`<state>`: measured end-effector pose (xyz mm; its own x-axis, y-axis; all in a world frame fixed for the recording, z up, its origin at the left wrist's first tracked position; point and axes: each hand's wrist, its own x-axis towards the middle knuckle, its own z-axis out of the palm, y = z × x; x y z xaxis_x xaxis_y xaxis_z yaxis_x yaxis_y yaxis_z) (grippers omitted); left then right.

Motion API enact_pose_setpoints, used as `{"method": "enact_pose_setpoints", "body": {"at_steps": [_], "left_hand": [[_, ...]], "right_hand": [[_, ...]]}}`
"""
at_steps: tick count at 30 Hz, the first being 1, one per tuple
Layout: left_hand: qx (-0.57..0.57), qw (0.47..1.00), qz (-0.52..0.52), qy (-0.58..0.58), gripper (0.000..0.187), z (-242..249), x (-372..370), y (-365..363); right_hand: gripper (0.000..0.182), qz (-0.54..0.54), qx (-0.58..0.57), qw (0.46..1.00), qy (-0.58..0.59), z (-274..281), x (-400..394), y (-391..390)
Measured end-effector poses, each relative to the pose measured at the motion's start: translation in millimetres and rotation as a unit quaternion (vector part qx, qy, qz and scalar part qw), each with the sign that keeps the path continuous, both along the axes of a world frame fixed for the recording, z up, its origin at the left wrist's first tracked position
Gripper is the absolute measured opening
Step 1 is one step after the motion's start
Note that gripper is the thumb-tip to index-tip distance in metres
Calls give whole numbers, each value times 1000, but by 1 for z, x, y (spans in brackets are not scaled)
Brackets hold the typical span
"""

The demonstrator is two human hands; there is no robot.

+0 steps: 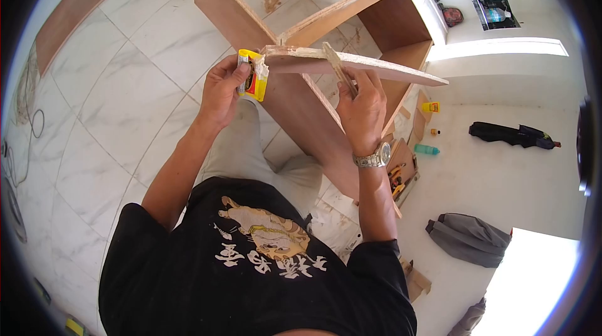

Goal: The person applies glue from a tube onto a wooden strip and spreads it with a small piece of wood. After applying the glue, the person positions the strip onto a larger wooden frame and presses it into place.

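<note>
My left hand (221, 92) grips a yellow, red and black printed packet or cut container (256, 88), with pale paste smeared on its upper edge. My right hand (364, 110), wearing a metal wristwatch, is closed around a thin wooden stick (338, 66). The stick's tip lies at the long edge of a wooden board (376, 67), where a rough, pale coating shows. This board's left end is just right of the packet. Beneath and behind it stands a brown wooden cabinet frame (295, 110) with open compartments.
Marble-look tiles (150, 53) cover the floor. Right of the frame are a yellow container (431, 107), a teal bottle (426, 149) and a box of tools (401, 176). A dark garment (470, 239) and a black bag-like item (511, 135) are farther right. A cable (34, 129) lies at left.
</note>
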<state>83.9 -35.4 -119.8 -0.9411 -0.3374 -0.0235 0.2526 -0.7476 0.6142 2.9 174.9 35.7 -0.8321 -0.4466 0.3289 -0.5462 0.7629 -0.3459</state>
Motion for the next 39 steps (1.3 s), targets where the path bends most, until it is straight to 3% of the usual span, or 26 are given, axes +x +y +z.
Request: {"method": "enact_pose_setpoints", "body": {"at_steps": [8, 17, 23, 26, 32, 39], "left_hand": [[-2, 1000, 14, -10, 25, 1, -1, 1], [-6, 1000, 7, -5, 22, 1, -1, 0], [-16, 1000, 21, -13, 21, 1, -2, 1], [-4, 1000, 9, -4, 20, -1, -1, -1], [-7, 1000, 12, -16, 22, -2, -1, 0], [-18, 1000, 7, -6, 25, 4, -1, 0]], "right_hand": [[25, 47, 11, 998, 47, 1, 14, -8], [21, -39, -66, 996, -37, -5, -5, 22], [20, 12, -55, 998, -23, 1, 8, 8], [20, -17, -21, 999, 20, 1, 2, 10], [22, 41, -74, 995, -44, 1, 12, -1], [20, -38, 6, 999, 22, -1, -20, 22]]}}
